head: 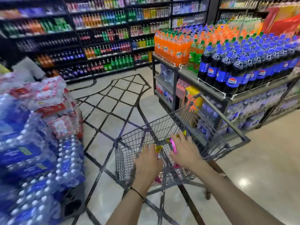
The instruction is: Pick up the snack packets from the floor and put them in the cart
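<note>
"Where are the packets?"

"In the person's hands, over the cart (125,159). The left hand (146,161) has its fingers curled down over a gold-and-pink snack packet (158,148), and gold foil pokes out past the fingertips."

"And the other?"

"The right hand (185,153), just beside it, grips a second packet (172,144). Pink shows on its inner side, gold beyond the fingers."

"Touching the basket bottom?"

"I can't tell."

"What's around?"

"Water-bottle packs (32,143) are well off to the left hand's side, and cola bottles (235,69) are up beyond the right hand."
</note>
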